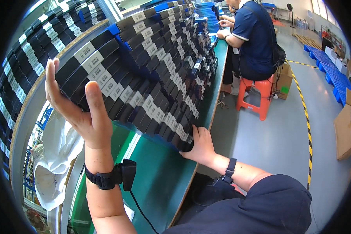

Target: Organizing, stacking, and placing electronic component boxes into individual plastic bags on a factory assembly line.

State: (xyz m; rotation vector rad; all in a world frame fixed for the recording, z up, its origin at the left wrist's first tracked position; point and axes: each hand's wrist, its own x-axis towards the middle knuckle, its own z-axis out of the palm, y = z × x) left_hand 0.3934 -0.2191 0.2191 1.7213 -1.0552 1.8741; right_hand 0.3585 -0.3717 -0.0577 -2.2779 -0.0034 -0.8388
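Closely stacked black boxes [146, 76], contents hidden; right hand [202, 149] touching.

Head view: wide fisheye, facing down and forward over tabletop [160, 167]; left hand [83, 119], right hand [201, 148] close by.

Factory workshop, labelled black boxes [144, 64] stacked along a green tabletop [160, 167], striped floor tape [307, 128], blue pallets [328, 70].

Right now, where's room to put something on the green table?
The green table is bare in front of the black boxes, between the left forearm and brown edge, though a black cable and something white show lower down. It's crowded where they're piled, with left hand and right hand alongside.
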